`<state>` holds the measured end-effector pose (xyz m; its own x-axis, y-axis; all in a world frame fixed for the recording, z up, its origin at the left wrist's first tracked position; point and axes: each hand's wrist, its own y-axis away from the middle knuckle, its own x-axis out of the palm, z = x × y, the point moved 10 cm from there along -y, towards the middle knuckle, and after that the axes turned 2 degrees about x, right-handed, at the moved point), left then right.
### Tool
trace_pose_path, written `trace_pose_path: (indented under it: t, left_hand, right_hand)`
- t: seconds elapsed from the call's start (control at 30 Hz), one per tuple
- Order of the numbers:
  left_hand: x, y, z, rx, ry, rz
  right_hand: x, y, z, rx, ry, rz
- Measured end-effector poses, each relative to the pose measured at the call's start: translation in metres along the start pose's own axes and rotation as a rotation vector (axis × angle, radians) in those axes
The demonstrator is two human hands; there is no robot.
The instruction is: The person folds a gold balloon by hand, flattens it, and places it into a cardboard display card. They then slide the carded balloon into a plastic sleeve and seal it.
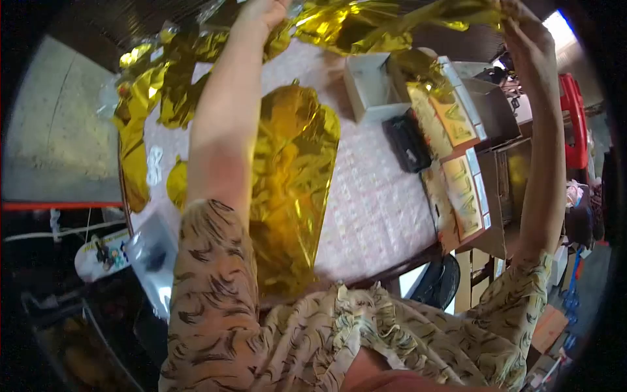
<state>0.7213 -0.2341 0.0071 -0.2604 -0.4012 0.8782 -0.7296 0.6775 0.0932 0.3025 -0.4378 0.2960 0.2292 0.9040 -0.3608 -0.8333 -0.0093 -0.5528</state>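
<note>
Both my arms reach forward over the table. My right hand (528, 32) is raised at the top right, its fingers closed on the end of a strip of gold foil (450, 12) that stretches leftward. At the top edge is my left hand (264, 12), close to more crumpled foil; its fingers are mostly cut off by the frame. Under my left forearm lies a large, wrinkled gold foil sheet (290, 176), partly hidden by the arm. Further gold foil (176, 88) is heaped along the table's left and far side.
A patterned pink-white cloth covers the table (379, 202). On its right stand an open white box (375, 85), a black case (407, 142) and lettered cartons (462, 196). A white cord bundle (154, 166) lies at left. A red plastic chair (573, 121) is beyond my right arm.
</note>
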Motion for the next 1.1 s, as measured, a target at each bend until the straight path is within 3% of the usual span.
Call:
trace_pose_path:
  t: [0.03,0.07,0.1,0.13,0.17,0.2,0.23,0.27,0.3,0.33,0.4,0.43,0.5,0.53,0.57,0.6,0.67,0.7,0.77,0.83,0.9,0.97,1.0,1.03,1.1]
  left_hand:
    - [0.01,0.035,0.002,-0.052,-0.004,-0.036]
    - [0.021,0.072,0.005,-0.105,-0.007,-0.072]
    - [0.033,0.11,0.007,-0.157,-0.007,-0.108]
    - [0.056,0.144,0.019,-0.359,-0.072,0.24]
    - [0.079,0.189,0.033,-0.558,-0.14,0.59]
    - [0.076,0.216,0.048,-0.455,-0.322,0.433]
    - [0.079,0.249,0.066,-0.344,-0.499,0.272]
    - [0.094,0.28,0.096,-0.431,-0.4,0.329]
    - [0.105,0.306,0.123,-0.516,-0.297,0.384]
    - [0.107,0.32,0.136,-0.471,-0.317,0.364]
    - [0.12,0.34,0.152,-0.344,-0.305,0.368]
    - [0.117,0.349,0.151,-0.336,-0.299,0.364]
    - [0.122,0.355,0.121,-0.133,-0.069,0.431]
    - [0.12,0.364,0.106,-0.183,0.117,0.421]
    - [0.097,0.365,0.084,-0.019,0.056,0.246]
    - [0.124,0.388,0.063,0.205,-0.172,0.414]
    - [0.144,0.425,0.041,0.426,-0.404,0.576]
    - [0.135,0.429,0.049,0.087,-0.151,0.642]
    - [0.121,0.435,0.059,-0.24,0.107,0.691]
    - [0.012,0.401,0.029,0.114,-0.566,-0.144]
    - [-0.001,0.397,0.026,0.064,-0.591,-0.159]
    - [0.022,0.395,0.018,0.132,-0.892,-0.162]
    - [0.026,0.398,0.007,0.158,-1.082,-0.322]
    - [0.051,0.397,0.004,0.163,-1.078,-0.326]
    - [0.11,0.402,-0.01,0.226,-1.251,-0.273]
  right_hand:
    - [0.027,-0.017,-0.01,-0.238,-0.79,0.101]
    - [0.056,-0.028,-0.019,-0.409,-1.575,0.41]
    - [0.059,-0.03,-0.004,-0.357,-1.567,0.409]
    - [0.062,-0.032,0.012,-0.304,-1.56,0.409]
    - [0.061,-0.036,0.025,-0.179,-0.79,0.187]
    - [0.05,-0.038,0.035,-0.054,-0.021,-0.035]
    - [0.052,-0.044,0.045,-0.067,-0.026,-0.031]
    - [0.081,-0.05,0.05,0.042,-0.631,0.173]
    - [0.087,-0.055,0.079,-0.076,-0.442,0.139]
    - [0.086,-0.054,0.106,-0.179,-0.202,0.041]
    - [0.089,-0.042,0.15,-0.27,0.001,-0.037]
    - [0.092,-0.036,0.162,-0.294,-0.049,-0.005]
    - [0.1,-0.019,0.19,-0.349,-0.099,0.045]
    - [0.103,-0.004,0.197,-0.346,-0.102,0.069]
    - [0.109,0.009,0.204,-0.348,-0.11,0.096]
    - [0.114,0.021,0.207,-0.348,-0.115,0.117]
    - [0.124,0.049,0.21,-0.334,-0.129,0.176]
    - [0.13,0.062,0.209,-0.324,-0.133,0.208]
    - [0.144,0.088,0.201,-0.295,-0.13,0.284]
    - [0.156,0.107,0.183,-0.243,-0.108,0.33]
    - [0.161,0.124,0.158,-0.214,-0.078,0.317]
    - [0.168,0.134,0.149,-0.246,-0.112,0.282]
    - [0.167,0.138,0.152,-0.28,-0.085,0.206]
    - [0.169,0.147,0.152,-0.283,-0.087,0.213]
    - [0.134,0.164,0.133,-0.115,0.102,-0.183]
